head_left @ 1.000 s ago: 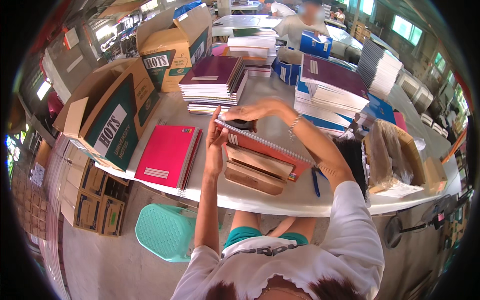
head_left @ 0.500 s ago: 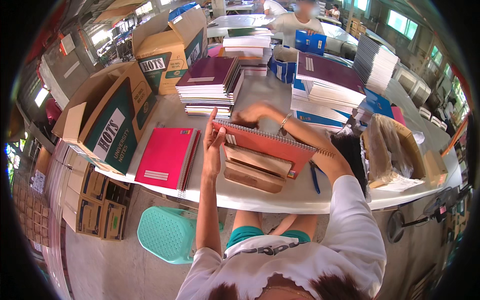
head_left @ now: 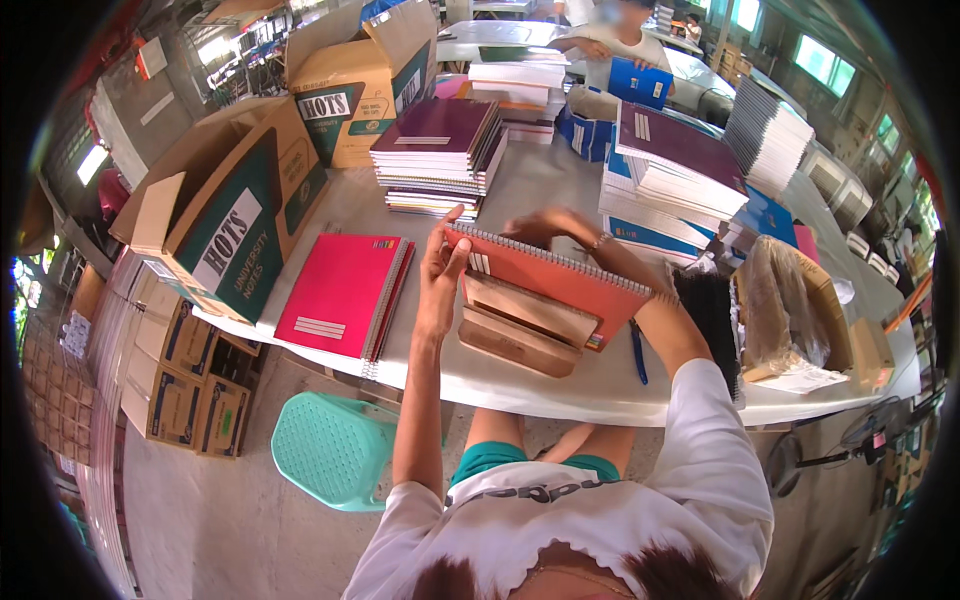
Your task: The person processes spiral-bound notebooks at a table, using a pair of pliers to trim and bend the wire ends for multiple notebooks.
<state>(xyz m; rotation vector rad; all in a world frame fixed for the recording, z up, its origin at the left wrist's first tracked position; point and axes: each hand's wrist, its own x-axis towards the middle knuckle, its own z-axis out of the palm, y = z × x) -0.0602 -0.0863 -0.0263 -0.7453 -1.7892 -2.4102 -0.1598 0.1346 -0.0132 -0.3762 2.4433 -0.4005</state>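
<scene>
Grip: my left hand [head_left: 440, 275] clasps the near-left corner of the red notebook [head_left: 560, 280], thumb up along its edge; my right hand [head_left: 545, 225] is closed over its far edge, by the wire spiral. Item: one spiral-bound notebook, red cover, held tilted above the brown pads [head_left: 525, 325] that lie on the table [head_left: 560, 380], in front of me. Orientation: long axis runs left to right and a little toward me at the right end; spiral edge faces away and up, cover faces me. Step, as I judge it: mid-handling, notebook lifted off the pile, not yet set down. Next move calls for both grips to hold level and a flat spot, such as the pink notebook [head_left: 340, 295] at left. Pen [head_left: 637, 352] lies near.
</scene>
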